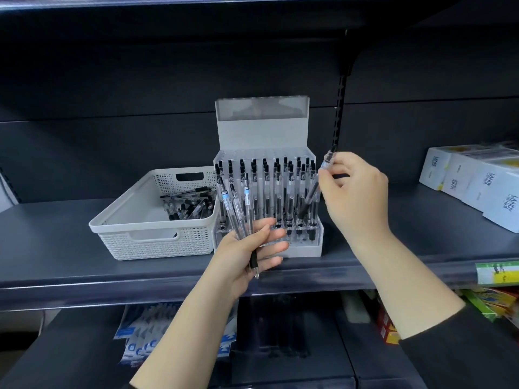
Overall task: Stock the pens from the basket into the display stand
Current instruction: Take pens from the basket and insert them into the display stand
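A clear tiered display stand (306, 247) with a white back panel sits mid-shelf, with several black-tipped clear pens upright in its holes. My left hand (247, 248) grips a small bunch of pens (238, 203) in front of the stand's left side, their tips fanned upward. My right hand (354, 189) pinches a single pen (311, 195) near its top, tilted, its lower end down among the pens at the stand's right side. A white woven basket (134, 228) to the left of the stand holds several loose pens (191, 203) in its back right corner.
The dark shelf (70, 248) carries white boxes (488, 186) at the far right. A yellow-green price tag (497, 273) sits on the shelf's front edge. Packaged goods lie on the lower shelf. An upper shelf overhangs the stand.
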Tool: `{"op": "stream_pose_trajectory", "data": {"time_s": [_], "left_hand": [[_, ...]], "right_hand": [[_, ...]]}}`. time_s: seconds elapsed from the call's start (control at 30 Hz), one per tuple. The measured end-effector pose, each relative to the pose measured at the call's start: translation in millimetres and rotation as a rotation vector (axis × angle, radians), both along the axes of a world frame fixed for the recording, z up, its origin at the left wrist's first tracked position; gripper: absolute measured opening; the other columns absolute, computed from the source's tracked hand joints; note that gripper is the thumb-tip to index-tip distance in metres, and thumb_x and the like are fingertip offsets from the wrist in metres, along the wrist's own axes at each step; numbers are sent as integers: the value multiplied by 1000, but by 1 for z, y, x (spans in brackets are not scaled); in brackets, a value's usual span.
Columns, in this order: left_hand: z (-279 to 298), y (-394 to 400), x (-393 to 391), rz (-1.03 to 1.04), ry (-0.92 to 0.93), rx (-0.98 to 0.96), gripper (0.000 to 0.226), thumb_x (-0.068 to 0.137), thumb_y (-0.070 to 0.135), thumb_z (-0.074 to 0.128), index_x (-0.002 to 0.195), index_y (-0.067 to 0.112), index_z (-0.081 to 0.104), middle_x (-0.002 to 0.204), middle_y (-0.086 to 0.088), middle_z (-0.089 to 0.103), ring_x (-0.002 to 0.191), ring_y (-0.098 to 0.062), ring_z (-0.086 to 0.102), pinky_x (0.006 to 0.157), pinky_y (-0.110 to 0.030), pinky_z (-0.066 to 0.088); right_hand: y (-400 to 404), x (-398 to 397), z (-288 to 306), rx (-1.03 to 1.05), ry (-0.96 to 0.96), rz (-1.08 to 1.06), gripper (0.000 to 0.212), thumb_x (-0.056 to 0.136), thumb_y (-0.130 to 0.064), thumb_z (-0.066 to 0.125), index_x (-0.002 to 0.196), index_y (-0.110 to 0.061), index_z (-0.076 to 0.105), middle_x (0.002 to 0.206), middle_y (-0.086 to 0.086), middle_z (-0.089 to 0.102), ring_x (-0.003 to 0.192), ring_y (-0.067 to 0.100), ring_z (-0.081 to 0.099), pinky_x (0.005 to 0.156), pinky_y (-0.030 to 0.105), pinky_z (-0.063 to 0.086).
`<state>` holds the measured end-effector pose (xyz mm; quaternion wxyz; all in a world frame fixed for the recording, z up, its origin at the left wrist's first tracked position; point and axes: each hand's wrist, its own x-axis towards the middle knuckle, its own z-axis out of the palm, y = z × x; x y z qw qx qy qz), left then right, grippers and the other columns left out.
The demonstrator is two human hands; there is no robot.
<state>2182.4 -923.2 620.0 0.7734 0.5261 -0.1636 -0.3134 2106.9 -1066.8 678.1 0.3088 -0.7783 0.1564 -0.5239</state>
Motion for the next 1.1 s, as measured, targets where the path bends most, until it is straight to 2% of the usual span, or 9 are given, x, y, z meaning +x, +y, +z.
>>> {"op": "stream_pose_trajectory", "data": {"time_s": [0.1,0.27,0.57,0.63,0.67,0.73,0.77,0.9,1.1], "left_hand": [[0,-1,0,3,-4,0,14,93,10,54,101,14,65,82,-3,75,66,-14,72,52,-23,57],[1,0,0,3,-12,0,14,93,10,54,101,14,65,83,-4,75,67,-14,72,51,-23,56],[4,0,0,7,-15,-4,13,92,10,55,100,14,66,83,-5,75,66,-14,72,51,-23,56],[4,0,-1,7,-15,-4,13,92,10,56,99,14,66,83,-5,75,66,-14,72,51,-23,56],[3,0,-1,7,-16,-4,13,92,10,56,99,14,66,83,-5,75,66,-15,72,51,-23,56],[4,1,-1,9,-20,-2,13,92,10,56,99,14,66,82,-5,75,66,-15,72,51,-23,56],[4,1,0,11,-23,0,13,92,10,56,100,14,66,83,-4,75,67,-15,72,51,-23,56],[4,3,1,14,-23,3,14,92,10,56,101,14,66,84,-5,75,67,-15,72,52,-24,57],[6,4,2,7,-21,1,14,93,10,55,102,13,66,84,-5,75,66,-14,72,52,-24,57]], "right_hand": [[1,0,-3,-80,25,-23,4,88,-11,58,86,-12,61,75,-6,61,61,15,64,66,35,54],[-1,1,0,-128,34,-45,6,86,-9,58,80,-11,60,64,-12,54,60,20,62,64,37,54],[-6,6,0,-181,145,-67,7,86,-10,54,85,-6,60,71,3,62,71,27,60,69,40,52],[-2,6,0,-205,191,-69,12,87,-12,53,94,-7,61,76,3,65,74,27,61,71,40,52],[1,5,0,-222,223,-69,19,88,-13,53,105,-9,60,79,3,66,76,26,62,71,40,52],[5,3,-2,-241,296,-76,36,90,-15,52,126,-13,51,84,4,68,78,26,63,71,40,53],[7,2,-3,-250,325,-87,38,91,-15,51,129,-14,47,84,4,68,79,26,63,70,40,53],[8,2,-4,-284,398,-125,28,91,-16,48,119,-11,48,86,7,68,79,29,61,68,36,51],[10,5,4,-342,492,-157,20,94,-17,42,109,-7,51,80,8,64,68,28,50,58,29,35]]}}
